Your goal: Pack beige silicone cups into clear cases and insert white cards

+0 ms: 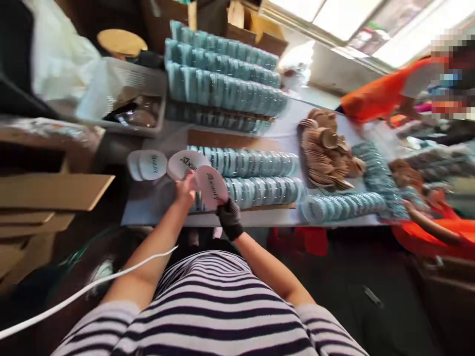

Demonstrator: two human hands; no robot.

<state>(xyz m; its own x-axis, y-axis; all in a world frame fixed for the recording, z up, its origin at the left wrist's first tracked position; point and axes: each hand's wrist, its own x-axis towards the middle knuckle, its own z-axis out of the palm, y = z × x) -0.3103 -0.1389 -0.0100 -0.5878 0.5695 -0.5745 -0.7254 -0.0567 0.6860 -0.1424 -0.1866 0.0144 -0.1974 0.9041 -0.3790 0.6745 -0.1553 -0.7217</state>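
My bare left hand (pixel 185 190) is closed at the lower edge of a white round, flat piece (pixel 183 160) with dark lettering; its fingertips also come close to a pink one. My right hand (pixel 230 218), in a dark glove with bare fingertips, pinches that pink round piece (pixel 211 187) by its lower right edge, tilted up with its lettering showing. What these pieces are made of I cannot make out. Two similar white round pieces (pixel 153 165) lie overlapping on the table to the left. Just beyond my hands run two rows of upright, pale blue-edged round pieces (pixel 256 192).
Stacked rows of teal wrapped pieces (pixel 226 81) stand at the back of the white table (pixel 148 207). Tan round pieces (pixel 322 153) are heaped to the right. A plastic crate (pixel 158 106) and cardboard (pixel 55 190) are left. Co-workers in orange (pixel 386 94) work at right.
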